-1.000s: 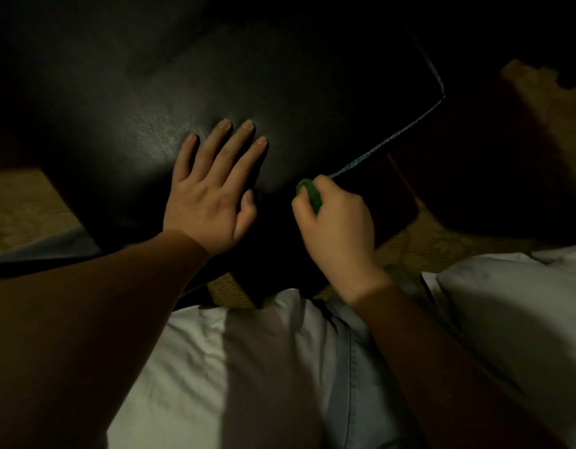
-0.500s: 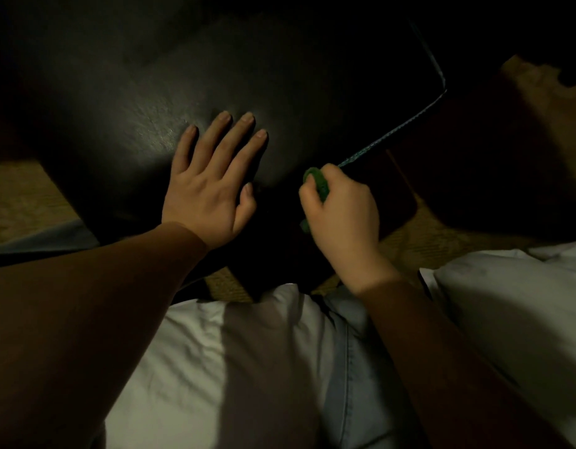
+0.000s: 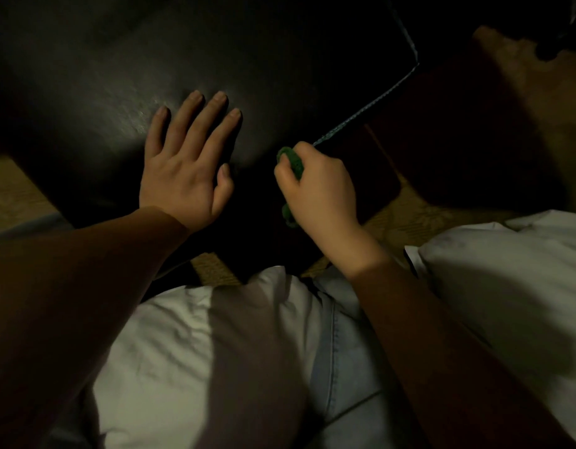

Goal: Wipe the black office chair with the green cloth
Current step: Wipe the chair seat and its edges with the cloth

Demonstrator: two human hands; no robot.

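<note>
The black office chair fills the upper part of the view, its leather seat dim and glossy, with a stitched seam along its right edge. My left hand lies flat on the seat, fingers straight and spread. To its right, my right hand grips the bunched green cloth against the seat's front right edge. Only small bits of the cloth show above and below the fist; the rest is hidden inside it.
Woven tan flooring shows at the left and below the seat's right edge. My lap in pale clothing fills the bottom. A dark shape stands right of the chair. The scene is very dim.
My right hand with the cloth has slid up and a little right along the seat's front edge. My left hand stays flat on the seat, shifting only slightly.
</note>
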